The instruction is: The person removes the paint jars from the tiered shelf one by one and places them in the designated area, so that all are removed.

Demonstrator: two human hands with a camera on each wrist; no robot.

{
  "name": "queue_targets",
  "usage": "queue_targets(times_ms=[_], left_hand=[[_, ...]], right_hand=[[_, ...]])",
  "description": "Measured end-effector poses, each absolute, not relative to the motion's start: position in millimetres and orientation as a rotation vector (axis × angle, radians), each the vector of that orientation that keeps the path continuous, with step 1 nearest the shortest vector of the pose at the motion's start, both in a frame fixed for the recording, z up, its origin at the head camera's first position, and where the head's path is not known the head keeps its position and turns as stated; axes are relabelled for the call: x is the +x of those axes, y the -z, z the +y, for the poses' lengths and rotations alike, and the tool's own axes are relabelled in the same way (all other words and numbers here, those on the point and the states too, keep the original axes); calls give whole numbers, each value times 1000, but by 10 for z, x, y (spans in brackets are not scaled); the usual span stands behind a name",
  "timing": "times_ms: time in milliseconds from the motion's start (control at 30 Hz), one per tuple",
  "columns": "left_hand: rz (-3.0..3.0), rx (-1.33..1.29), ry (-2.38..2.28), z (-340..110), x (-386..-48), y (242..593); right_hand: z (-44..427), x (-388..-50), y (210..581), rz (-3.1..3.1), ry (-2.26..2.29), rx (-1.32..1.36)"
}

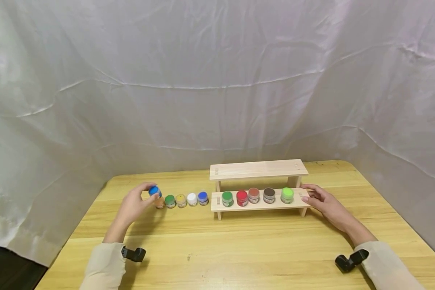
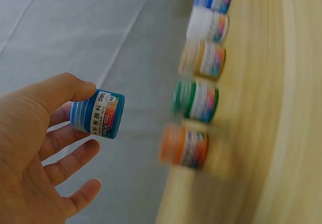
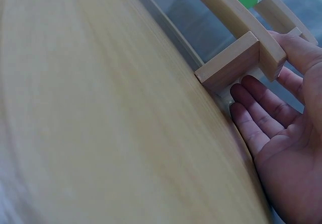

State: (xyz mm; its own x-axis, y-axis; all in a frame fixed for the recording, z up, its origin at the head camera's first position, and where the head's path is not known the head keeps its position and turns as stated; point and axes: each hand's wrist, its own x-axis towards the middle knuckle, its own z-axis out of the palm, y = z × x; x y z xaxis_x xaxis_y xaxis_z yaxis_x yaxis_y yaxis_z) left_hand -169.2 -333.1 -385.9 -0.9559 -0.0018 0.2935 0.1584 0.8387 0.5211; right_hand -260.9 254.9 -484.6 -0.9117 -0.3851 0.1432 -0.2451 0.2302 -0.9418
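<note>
My left hand (image 1: 135, 203) pinches a blue paint jar (image 2: 106, 114) between thumb and fingers, held up off the table near the orange paint jar (image 1: 160, 203). That orange jar ends a row with a green jar (image 1: 170, 201), a yellow jar (image 1: 181, 200), a white jar (image 1: 192, 199) and a dark blue jar (image 1: 203, 198). At the right end of a two-tier wooden rack (image 1: 259, 170), my right hand (image 1: 328, 207) grips the lower board, thumb on top. The other fingers extend beside the rack's leg (image 3: 231, 60) in the right wrist view.
On the lower board stand a green jar (image 1: 227, 198), a red jar (image 1: 242, 198), a reddish-brown jar (image 1: 253, 195), a dark brown jar (image 1: 269, 195) and a light green jar (image 1: 287, 195). A grey cloth (image 1: 217, 88) hangs behind the wooden table (image 1: 217, 253).
</note>
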Motion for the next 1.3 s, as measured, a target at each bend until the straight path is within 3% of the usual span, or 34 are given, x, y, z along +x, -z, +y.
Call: queue_targets(times_ms=[567,1300], left_hand=[[-2755,53,852,-3787,-1730,4050],[-2887,75,910,-3808,-1854,4325]], right_hand=[[2559,-2629,4782,2349,1810,-640],[2566,-2640,4888,2404,1751,-607]])
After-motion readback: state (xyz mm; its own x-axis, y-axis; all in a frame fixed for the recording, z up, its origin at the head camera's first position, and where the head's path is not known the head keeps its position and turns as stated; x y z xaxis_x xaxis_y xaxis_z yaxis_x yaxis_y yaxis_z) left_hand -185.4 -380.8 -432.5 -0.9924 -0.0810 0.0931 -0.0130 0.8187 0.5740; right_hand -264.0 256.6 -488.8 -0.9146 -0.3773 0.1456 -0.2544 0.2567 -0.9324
